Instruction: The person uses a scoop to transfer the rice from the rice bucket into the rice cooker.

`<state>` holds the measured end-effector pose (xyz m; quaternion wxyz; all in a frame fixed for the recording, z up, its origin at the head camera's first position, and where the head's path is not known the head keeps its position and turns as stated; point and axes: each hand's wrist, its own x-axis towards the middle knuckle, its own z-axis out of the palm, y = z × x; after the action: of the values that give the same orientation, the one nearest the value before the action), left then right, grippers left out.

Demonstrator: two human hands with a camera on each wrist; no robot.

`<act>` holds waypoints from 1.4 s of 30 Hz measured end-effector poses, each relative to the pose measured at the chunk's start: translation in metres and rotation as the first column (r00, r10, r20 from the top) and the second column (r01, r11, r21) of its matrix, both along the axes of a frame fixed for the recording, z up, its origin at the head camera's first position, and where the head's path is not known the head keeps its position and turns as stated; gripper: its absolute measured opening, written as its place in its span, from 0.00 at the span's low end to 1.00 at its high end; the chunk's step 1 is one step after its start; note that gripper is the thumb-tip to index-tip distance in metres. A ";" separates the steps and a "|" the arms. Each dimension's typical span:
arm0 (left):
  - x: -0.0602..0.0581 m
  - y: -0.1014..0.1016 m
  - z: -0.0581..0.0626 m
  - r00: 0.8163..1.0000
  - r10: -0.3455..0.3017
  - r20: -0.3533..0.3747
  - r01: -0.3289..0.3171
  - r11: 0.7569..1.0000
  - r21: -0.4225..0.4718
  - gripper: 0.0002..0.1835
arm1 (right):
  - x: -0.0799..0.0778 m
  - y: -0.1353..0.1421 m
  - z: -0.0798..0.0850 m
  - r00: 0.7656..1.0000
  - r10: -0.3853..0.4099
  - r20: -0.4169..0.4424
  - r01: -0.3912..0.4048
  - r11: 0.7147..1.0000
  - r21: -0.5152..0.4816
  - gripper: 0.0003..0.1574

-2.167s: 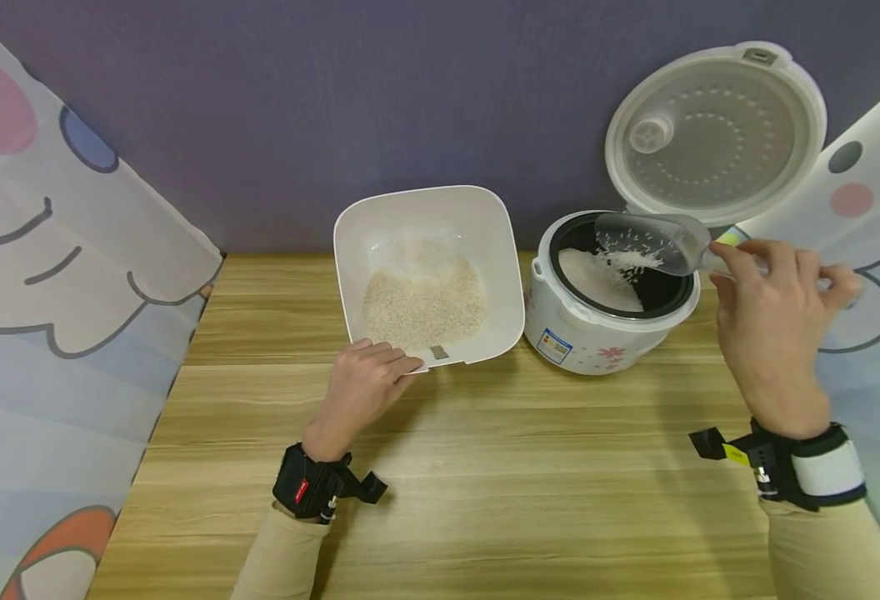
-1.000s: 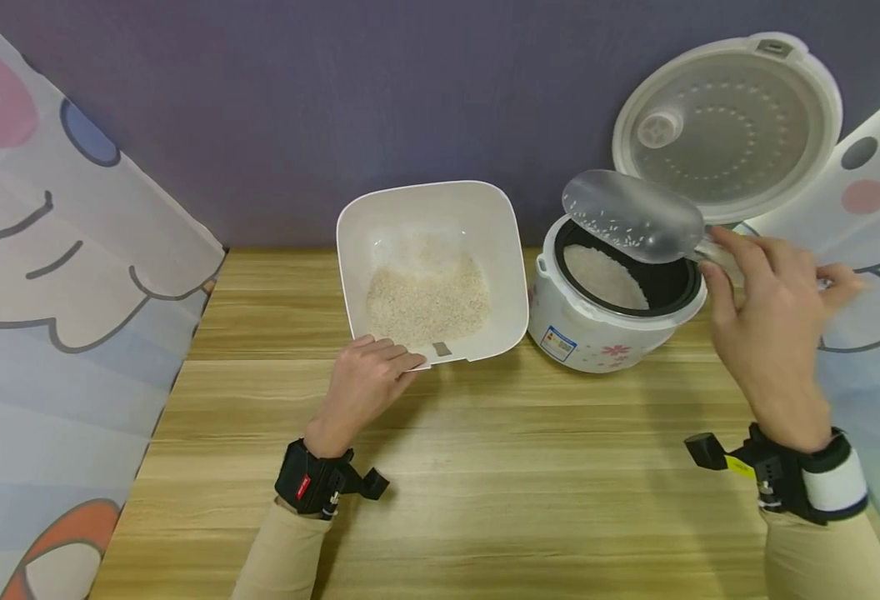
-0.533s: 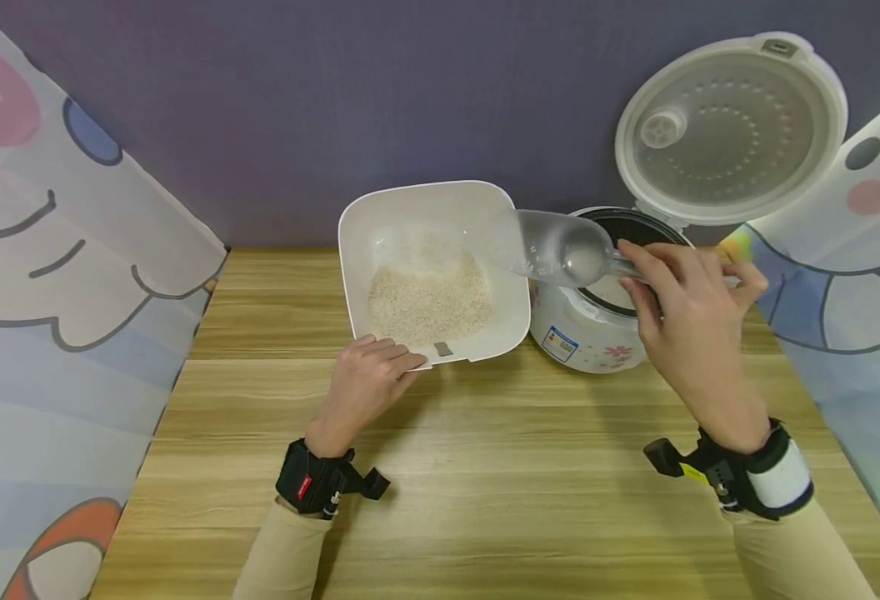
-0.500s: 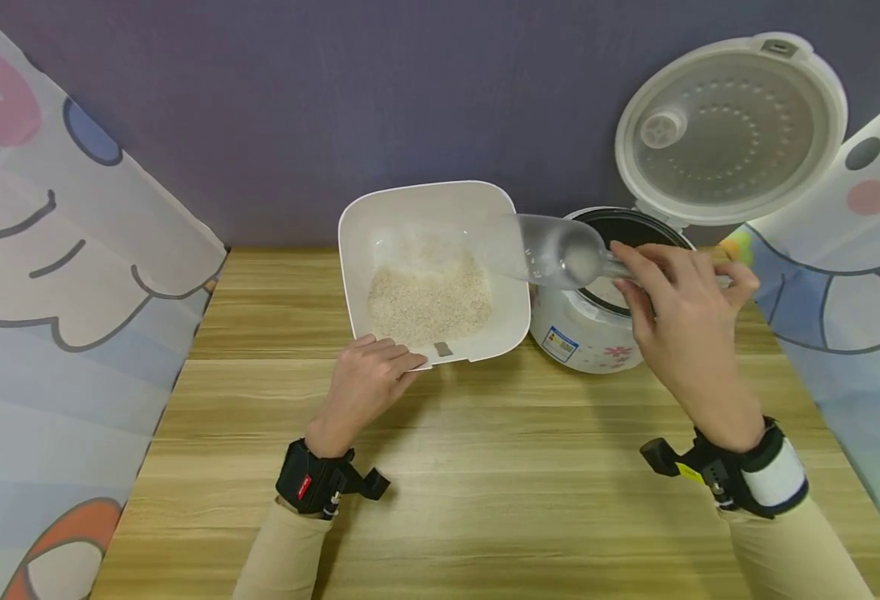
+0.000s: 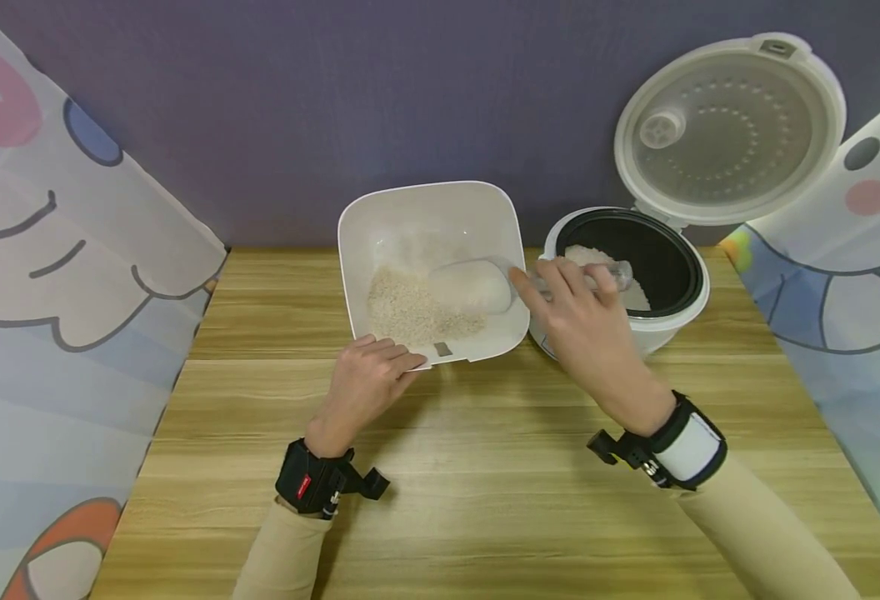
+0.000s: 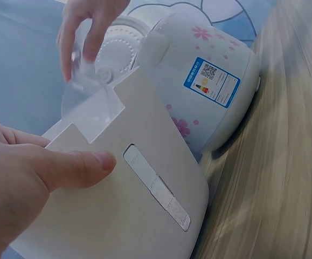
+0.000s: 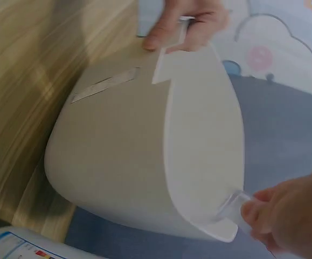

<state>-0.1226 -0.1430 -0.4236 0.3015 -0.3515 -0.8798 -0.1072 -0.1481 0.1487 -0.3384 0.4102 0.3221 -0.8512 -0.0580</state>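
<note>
A white square bin (image 5: pixel 440 217) holds a bed of rice (image 5: pixel 402 312). My left hand (image 5: pixel 368 383) grips its near rim, thumb outside on the front wall in the left wrist view. My right hand (image 5: pixel 586 329) pinches the handle of a clear plastic scoop (image 5: pixel 470 286) inside the bin, its bowl low over the right part of the rice. The handle end sticks out over a white rice cooker (image 5: pixel 698 304) to the right. Its black inner pot (image 5: pixel 665 250) has rice (image 5: pixel 638 297) in it, partly hidden by my right hand and the handle.
The cooker's lid (image 5: pixel 732 129) stands raised behind it, against the dark back wall (image 5: pixel 410 92). Bin and cooker sit close side by side on the wooden table (image 5: pixel 470 483). Printed cloth panels (image 5: pixel 57 275) border the left and right sides.
My right hand has carried the scoop left, from tipped over the cooker pot down into the bin at the rice. My left hand stays on the bin's rim.
</note>
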 end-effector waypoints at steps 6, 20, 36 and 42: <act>0.000 0.000 0.000 1.000 0.000 -0.008 0.000 1.000 -0.006 0.06 | -0.010 -0.019 -0.003 0.982 -0.082 -0.172 0.126 0.956 0.264 0.22; 0.001 0.000 0.002 1.000 -0.009 0.002 0.009 1.000 -0.005 0.06 | -0.018 -0.039 -0.017 0.960 -0.139 -0.242 0.228 0.889 0.397 0.21; 0.001 -0.001 0.001 1.000 -0.013 0.004 0.013 1.000 -0.010 0.06 | -0.022 -0.042 -0.024 0.974 -0.106 0.198 0.053 0.966 0.254 0.09; 0.001 0.000 0.002 1.000 -0.018 0.001 0.018 1.000 -0.011 0.07 | -0.022 -0.044 -0.027 0.970 -0.080 0.231 0.028 0.975 0.221 0.06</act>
<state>-0.1213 -0.1432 -0.4219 0.2980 -0.3611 -0.8774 -0.1052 -0.1703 0.1051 -0.3651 0.2657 0.3458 -0.8916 -0.1223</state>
